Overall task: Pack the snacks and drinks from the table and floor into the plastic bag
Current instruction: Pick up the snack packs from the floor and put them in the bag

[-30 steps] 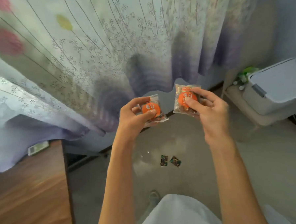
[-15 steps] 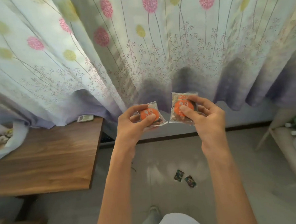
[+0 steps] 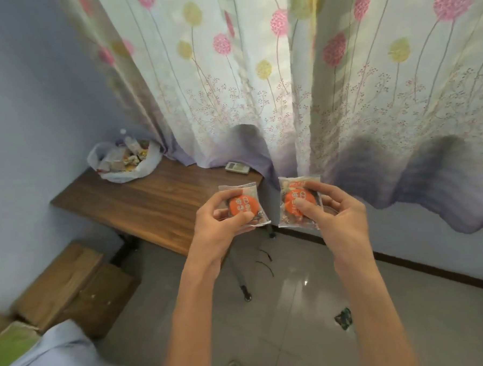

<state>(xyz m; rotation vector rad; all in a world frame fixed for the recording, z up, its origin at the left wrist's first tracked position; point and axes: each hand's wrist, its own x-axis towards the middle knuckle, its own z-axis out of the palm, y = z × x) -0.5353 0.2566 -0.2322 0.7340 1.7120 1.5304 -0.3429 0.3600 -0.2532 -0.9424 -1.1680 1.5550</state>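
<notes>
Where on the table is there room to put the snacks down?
The wooden table is bare across its middle and near edge, between the plastic bag and the remote. The far left corner is crowded by the full bag.

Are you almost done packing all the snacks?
Partly. The plastic bag on the table already holds snacks and a bottle. The left hand and right hand each hold an orange snack packet, not yet bagged. A small dark packet is on the floor.
</notes>
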